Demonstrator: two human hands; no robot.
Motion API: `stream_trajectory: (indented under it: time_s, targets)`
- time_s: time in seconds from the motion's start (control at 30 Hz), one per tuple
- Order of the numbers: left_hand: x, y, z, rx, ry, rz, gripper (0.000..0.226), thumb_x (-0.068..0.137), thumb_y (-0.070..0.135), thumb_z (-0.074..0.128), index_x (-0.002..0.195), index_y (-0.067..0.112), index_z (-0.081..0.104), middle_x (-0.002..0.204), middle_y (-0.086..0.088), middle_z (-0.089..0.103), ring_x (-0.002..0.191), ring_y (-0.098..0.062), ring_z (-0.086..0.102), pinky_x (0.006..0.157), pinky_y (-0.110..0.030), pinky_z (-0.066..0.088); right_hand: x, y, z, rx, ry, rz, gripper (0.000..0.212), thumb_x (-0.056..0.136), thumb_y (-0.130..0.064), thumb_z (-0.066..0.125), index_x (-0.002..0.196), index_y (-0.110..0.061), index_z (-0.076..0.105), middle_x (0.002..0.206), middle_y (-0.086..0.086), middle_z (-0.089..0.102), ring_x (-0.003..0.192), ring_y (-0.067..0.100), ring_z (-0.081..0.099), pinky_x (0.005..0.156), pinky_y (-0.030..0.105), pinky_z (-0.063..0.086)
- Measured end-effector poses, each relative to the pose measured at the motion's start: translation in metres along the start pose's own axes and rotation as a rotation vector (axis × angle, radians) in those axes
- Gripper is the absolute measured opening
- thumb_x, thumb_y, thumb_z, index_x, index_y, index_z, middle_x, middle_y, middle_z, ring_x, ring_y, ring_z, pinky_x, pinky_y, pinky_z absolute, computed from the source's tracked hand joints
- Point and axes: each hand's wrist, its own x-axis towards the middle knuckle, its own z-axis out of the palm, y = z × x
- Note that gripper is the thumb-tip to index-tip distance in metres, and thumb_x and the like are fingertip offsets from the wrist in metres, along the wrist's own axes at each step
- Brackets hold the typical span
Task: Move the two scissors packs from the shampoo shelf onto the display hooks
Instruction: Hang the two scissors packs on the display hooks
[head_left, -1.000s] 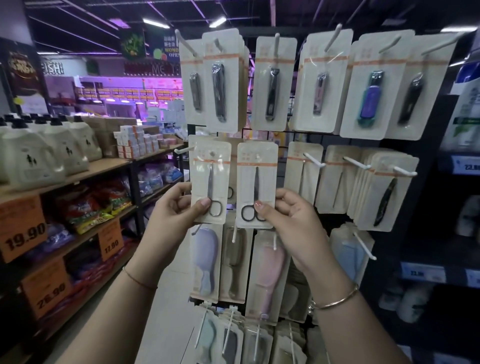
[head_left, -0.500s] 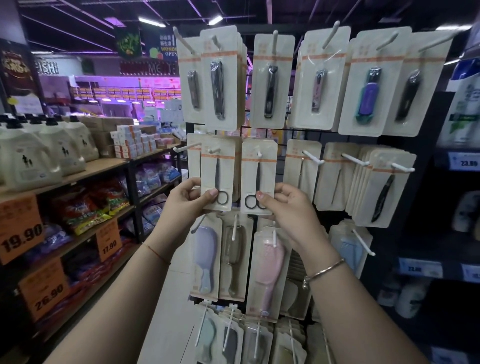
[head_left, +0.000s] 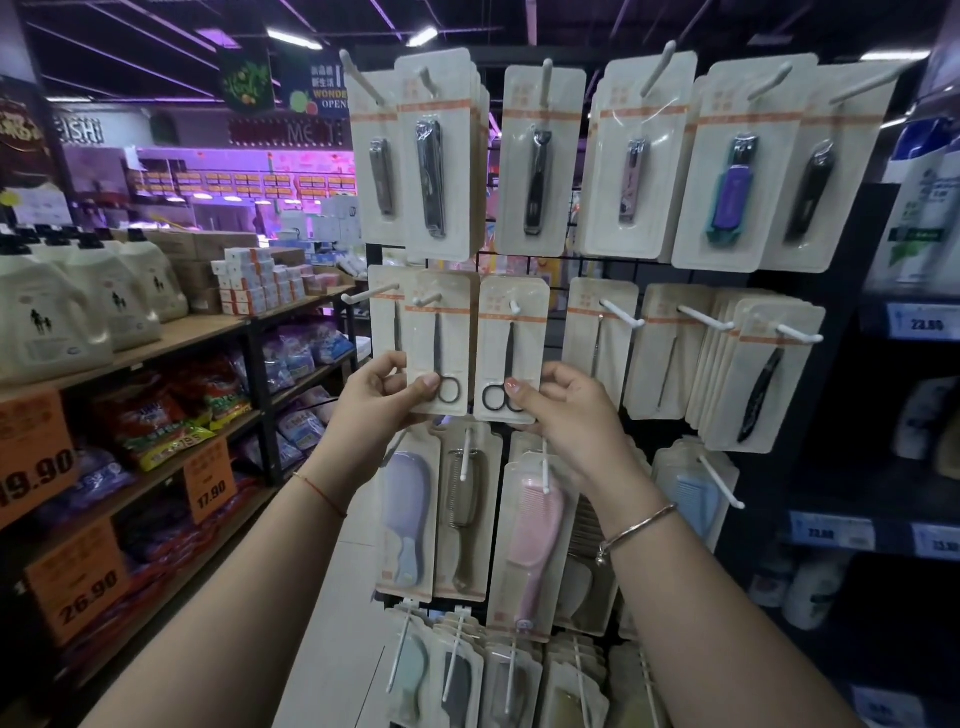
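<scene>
Two cream scissors packs hang side by side in the middle row of the display rack. The left scissors pack (head_left: 441, 338) sits on a white hook (head_left: 427, 300) that pokes through its hole. My left hand (head_left: 382, 395) pinches its lower left corner. The right scissors pack (head_left: 511, 343) hangs on another white hook (head_left: 515, 307), and my right hand (head_left: 563, 400) grips its bottom right corner, thumb on the black scissor loops.
Nail clipper packs (head_left: 540, 161) fill the top row, combs (head_left: 535, 535) the rows below, tweezers packs (head_left: 763, 364) to the right. Shampoo shelf (head_left: 919, 322) with price tags stands at right. Detergent jugs (head_left: 47, 317) and snack bags line the left shelving.
Both packs rose and moved back toward the rack. The hook tips now stick out through their holes, where a second ago the packs were held in front of the hooks.
</scene>
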Motion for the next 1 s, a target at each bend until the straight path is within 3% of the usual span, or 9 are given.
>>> stream_trajectory:
  time_s: [0.2,0.37,0.5,0.6,0.7,0.83,1.0]
  targets:
    - [0.000,0.002,-0.002,0.028,0.008,-0.002,0.035,0.090,0.005,0.063,0.118,-0.011,0.050,0.112,-0.035,0.065,0.100,-0.041,0.065,0.092,-0.055,0.052,0.000,0.000,-0.001,-0.015,-0.018,-0.011,0.027,0.086,-0.014,0.071,0.095,0.007,0.058,0.101,0.023,0.073,0.085,0.019,0.065,0.093,0.056,0.051]
    - [-0.002,0.002,-0.004,0.024,-0.022,0.002,0.036,0.091,0.006,0.061,0.119,-0.014,0.049,0.116,-0.036,0.063,0.107,-0.045,0.064,0.086,-0.047,0.057,-0.001,0.001,-0.004,-0.033,-0.032,-0.022,0.033,0.088,-0.010,0.068,0.103,0.016,0.056,0.107,0.033,0.068,0.084,0.017,0.063,0.084,0.038,0.057]
    - [-0.005,-0.001,-0.009,0.044,-0.043,0.004,0.028,0.091,0.006,0.062,0.113,-0.010,0.054,0.112,-0.033,0.066,0.093,-0.035,0.069,0.075,-0.036,0.062,0.000,0.004,-0.007,-0.041,-0.027,-0.028,0.036,0.088,-0.009,0.068,0.104,0.019,0.053,0.103,0.034,0.068,0.073,0.010,0.064,0.058,0.017,0.056]
    - [-0.005,-0.005,-0.015,0.084,-0.063,0.000,0.036,0.089,0.010,0.066,0.114,-0.012,0.053,0.102,-0.029,0.068,0.090,-0.033,0.070,0.078,-0.037,0.060,-0.001,0.005,-0.008,-0.014,-0.041,-0.009,0.029,0.088,-0.010,0.068,0.101,0.013,0.057,0.088,0.018,0.070,0.077,0.012,0.066,0.065,0.023,0.061]
    - [-0.007,-0.009,-0.021,0.131,-0.057,-0.016,0.035,0.086,0.015,0.070,0.111,-0.006,0.057,0.095,-0.022,0.072,0.094,-0.037,0.071,0.087,-0.046,0.057,-0.002,0.006,-0.009,-0.019,-0.023,-0.017,0.011,0.086,-0.012,0.071,0.092,-0.012,0.063,0.083,0.003,0.073,0.083,0.016,0.067,0.076,0.031,0.061]
    - [-0.009,-0.008,-0.023,0.182,0.004,0.004,0.031,0.085,0.012,0.071,0.109,-0.004,0.059,0.099,-0.030,0.069,0.094,-0.040,0.070,0.082,-0.040,0.060,-0.003,0.006,-0.012,-0.118,0.047,-0.057,0.019,0.082,-0.021,0.075,0.092,-0.027,0.060,0.096,0.006,0.071,0.090,0.021,0.068,0.090,0.040,0.056]
    - [-0.011,-0.003,-0.022,0.333,0.072,0.056,0.021,0.085,0.013,0.071,0.101,0.001,0.064,0.096,-0.027,0.070,0.081,-0.026,0.071,0.070,-0.025,0.061,-0.008,0.004,-0.016,-0.181,0.079,-0.101,0.017,0.083,-0.020,0.074,0.090,-0.028,0.061,0.090,-0.002,0.067,0.083,0.020,0.067,0.079,0.029,0.056]
